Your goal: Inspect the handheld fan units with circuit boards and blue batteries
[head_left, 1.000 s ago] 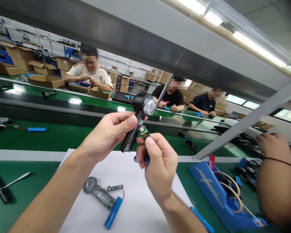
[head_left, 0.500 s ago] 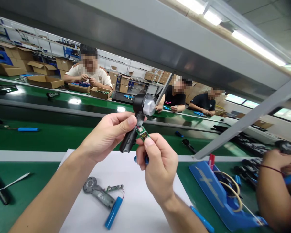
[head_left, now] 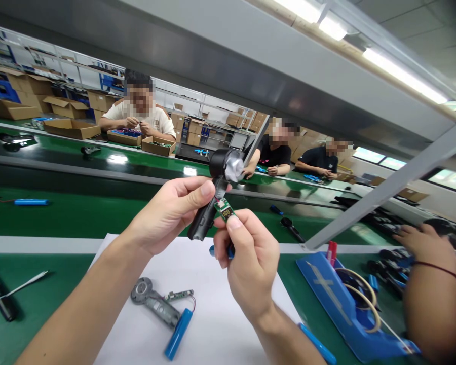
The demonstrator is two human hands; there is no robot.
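My left hand (head_left: 175, 208) is closed around the black handle of a small fan (head_left: 221, 167), its round head tilted up. Between the thumb and fingers of my right hand (head_left: 249, 253) is a small green circuit board (head_left: 225, 209) with a digit display, held against the open handle. Part of a blue cylinder (head_left: 213, 251) shows behind my right fingers. Below, on a white sheet (head_left: 220, 324), lie a grey fan shell (head_left: 161, 309), another narrow circuit board (head_left: 179, 295) and a blue battery (head_left: 178, 334) joined to it by a wire.
At the right stands a blue holder (head_left: 327, 299) with red pens and a cable, near another person's arm (head_left: 433, 294). A black marker (head_left: 0, 294) lies at the left. Fan parts ride on green belts (head_left: 99, 218); people sit across. A slanted metal post (head_left: 383, 187) crosses the right side.
The parts at the left of the far belt have shifted right; the near belt's battery has shifted left. The arm at the right has reached up over the black parts. My hands are nearly still.
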